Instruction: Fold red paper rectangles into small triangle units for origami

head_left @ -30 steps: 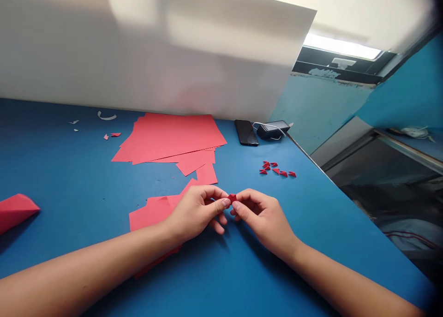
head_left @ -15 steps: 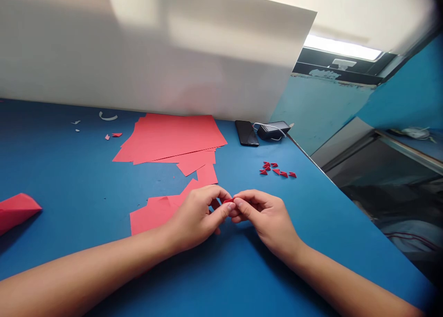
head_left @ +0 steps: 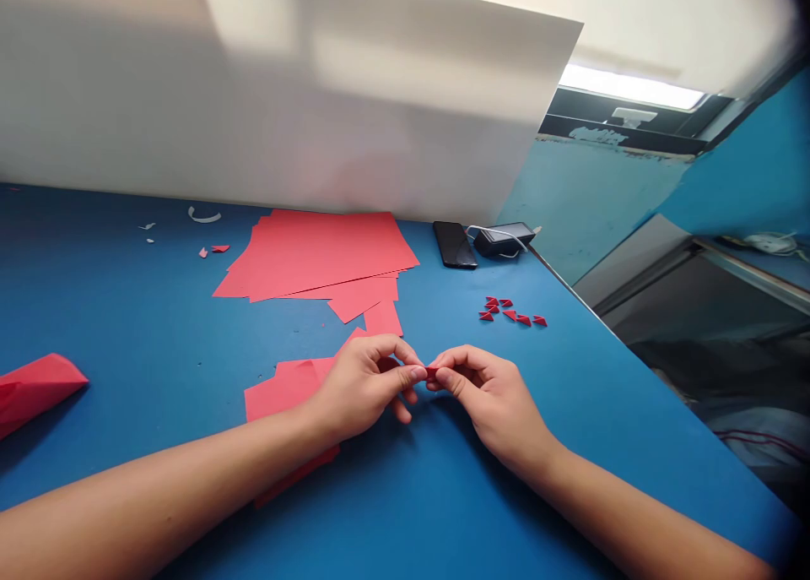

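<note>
A small folded piece of red paper (head_left: 431,373) is pinched between both hands above the blue table. My left hand (head_left: 370,386) grips its left end with thumb and forefinger, the other fingers curling loosely below. On the right end, the thumb and fingers of my right hand (head_left: 494,398) are closed. Most of the piece is hidden by the fingertips. Under and beside my left forearm lie red paper sheets (head_left: 272,394), partly covered by the arm. Several small folded red triangles (head_left: 510,314) lie in a group beyond my right hand.
A stack of larger red sheets (head_left: 329,251) lies at the back, near a white board (head_left: 284,99). Right of it are a black phone (head_left: 454,245) and a black box with a cable (head_left: 503,241). A folded red paper shape (head_left: 44,386) sits far left; scraps (head_left: 204,217) lie behind.
The hands have drawn slightly apart at the fingertips, showing more of the red piece between them. The left hand's lower fingers have loosened. The view has shifted slightly.
</note>
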